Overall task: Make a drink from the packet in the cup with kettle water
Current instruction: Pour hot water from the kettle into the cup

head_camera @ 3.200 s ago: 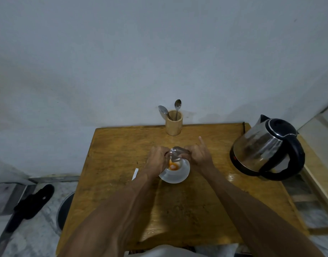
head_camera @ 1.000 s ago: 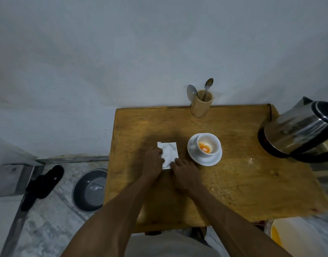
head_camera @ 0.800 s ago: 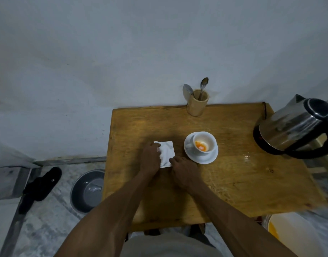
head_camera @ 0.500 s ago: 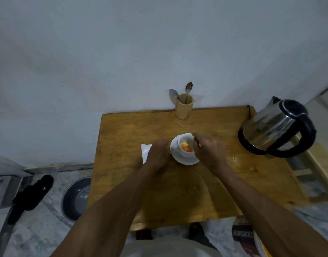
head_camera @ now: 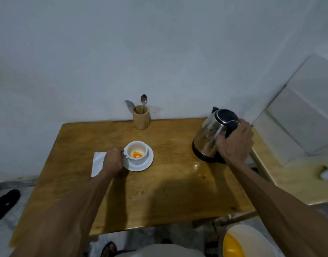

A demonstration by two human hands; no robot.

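Observation:
A white cup [head_camera: 136, 152] holding orange powder stands on a white saucer [head_camera: 144, 165] in the middle of the wooden table [head_camera: 159, 191]. My left hand [head_camera: 113, 161] pinches the cup's handle on its left side. The emptied white packet [head_camera: 97, 163] lies flat just left of that hand, partly hidden by it. At the table's right side stands a steel kettle [head_camera: 209, 138] with a black lid, resting on its base. My right hand [head_camera: 234, 143] is wrapped around the kettle's black handle.
A wooden holder [head_camera: 141, 117] with two spoons stands at the back edge by the wall. A lower pale surface [head_camera: 293, 180] adjoins the table on the right. On the floor are a white and yellow bucket [head_camera: 241, 242] and a dark shoe [head_camera: 3, 203].
My right hand left the cup and went right to grip the kettle handle. My left hand shifted from the packet to the cup's handle. The packet stays flat on the table.

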